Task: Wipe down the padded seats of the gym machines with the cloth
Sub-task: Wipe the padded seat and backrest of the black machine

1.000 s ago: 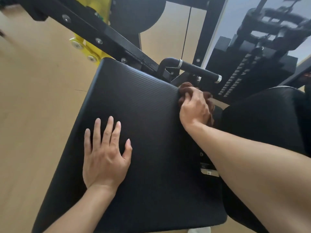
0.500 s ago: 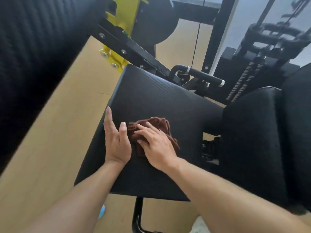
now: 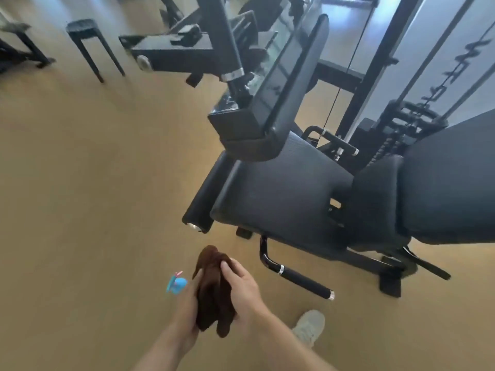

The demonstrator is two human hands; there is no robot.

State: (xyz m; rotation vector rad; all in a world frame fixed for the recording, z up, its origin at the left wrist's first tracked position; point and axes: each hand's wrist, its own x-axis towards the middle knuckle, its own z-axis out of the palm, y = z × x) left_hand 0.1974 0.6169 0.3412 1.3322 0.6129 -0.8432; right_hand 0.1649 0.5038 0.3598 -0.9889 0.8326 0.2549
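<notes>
A brown cloth [image 3: 213,290] is bunched between both my hands, low in the view and well clear of the machine. My left hand [image 3: 187,303] grips its left side and my right hand [image 3: 241,287] wraps over its right side. The black padded seat [image 3: 278,194] of the gym machine lies up and to the right, with nothing on it. Its padded backrest [image 3: 442,188] stands to the right, and another black pad [image 3: 281,84] hangs tilted above the seat.
A black handle bar [image 3: 302,281] juts out below the seat. A black foam roller [image 3: 205,194] sits at the seat's left edge. A small blue object [image 3: 176,283] lies on the tan floor by my left hand. My shoe [image 3: 308,326] shows at lower right. A stool [image 3: 88,41] and other machines stand behind.
I have lifted the cloth off the seat and stepped back. Both hands now hold the cloth in the air in front of the machine; the view has pulled away and widened.
</notes>
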